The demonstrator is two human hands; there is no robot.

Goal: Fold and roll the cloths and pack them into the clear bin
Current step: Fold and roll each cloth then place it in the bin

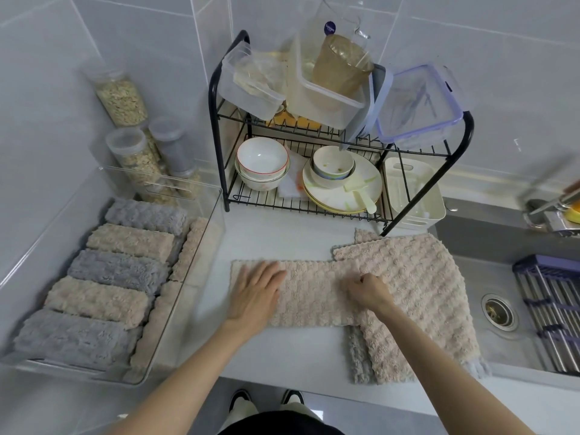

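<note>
A beige fluffy cloth (pixel 310 296), folded into a long strip, lies flat on the counter in front of me. My left hand (pixel 255 293) presses flat on its left end with straight fingers. My right hand (pixel 367 288) pinches the strip's right end with curled fingers, where it overlaps a pile of beige and grey cloths (pixel 417 296). The clear bin (pixel 201 265) stands at the left and holds several rolled grey and beige cloths (pixel 110 277) in rows.
A black wire dish rack (pixel 314 171) with bowls, plates and plastic containers stands behind the cloths. Jars of oats (pixel 125 102) stand in the left corner. The sink (pixel 499 312) with a roll-up rack (pixel 552 312) lies at the right, under the pile's edge.
</note>
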